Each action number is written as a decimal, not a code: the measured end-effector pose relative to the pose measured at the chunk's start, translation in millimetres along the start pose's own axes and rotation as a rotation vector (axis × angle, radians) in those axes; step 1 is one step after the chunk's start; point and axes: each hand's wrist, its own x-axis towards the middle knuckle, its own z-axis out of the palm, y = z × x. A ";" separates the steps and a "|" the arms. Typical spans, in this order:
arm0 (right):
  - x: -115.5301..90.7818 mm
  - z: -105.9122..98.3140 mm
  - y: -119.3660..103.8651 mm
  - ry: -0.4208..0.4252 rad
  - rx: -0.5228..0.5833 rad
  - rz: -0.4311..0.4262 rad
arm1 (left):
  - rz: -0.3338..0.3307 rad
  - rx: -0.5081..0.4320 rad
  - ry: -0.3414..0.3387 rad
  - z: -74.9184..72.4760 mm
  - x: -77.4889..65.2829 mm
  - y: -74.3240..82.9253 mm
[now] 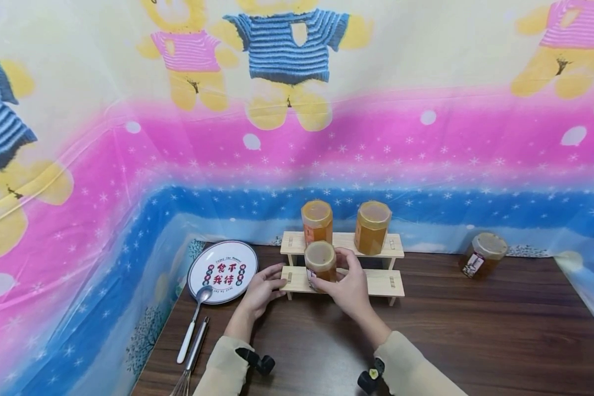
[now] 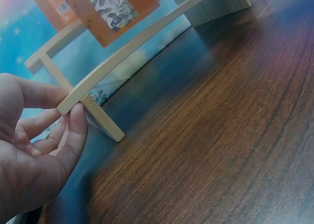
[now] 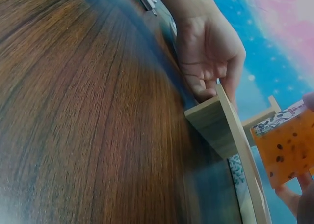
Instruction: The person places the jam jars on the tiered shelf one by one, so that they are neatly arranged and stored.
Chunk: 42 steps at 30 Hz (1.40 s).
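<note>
A two-tier wooden rack (image 1: 376,282) stands at the back of the table. My left hand (image 1: 261,290) pinches the left end of its lower tier between thumb and fingers, plainly seen in the left wrist view. With my right hand (image 1: 350,289) I grip a lidded honey jar (image 1: 320,259) upright at the left part of that tier. The jar's orange contents hold dark specks in the right wrist view. Whether its base touches the wood I cannot tell. Two more honey jars, an orange-labelled one (image 1: 317,217) and a golden one (image 1: 373,228), stand on the upper tier.
Another honey jar (image 1: 483,256) stands on the table at the back right. To the left lies a round plate (image 1: 247,264) with printed characters, a spoon (image 1: 188,335) leaning on its rim, and a whisk (image 1: 196,346). A patterned cloth (image 1: 376,137) hangs behind the table.
</note>
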 end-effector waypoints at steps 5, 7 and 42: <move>-0.6 2.2 -1.5 0.003 -0.002 0.008 | 0.006 0.004 -0.005 1.3 -1.3 1.3; -0.9 2.9 -1.3 0.006 0.000 0.008 | 0.008 0.004 -0.007 1.4 -1.0 0.8; -3.7 5.4 8.4 -0.012 0.047 0.009 | 0.002 0.004 -0.007 -0.5 -1.6 -0.7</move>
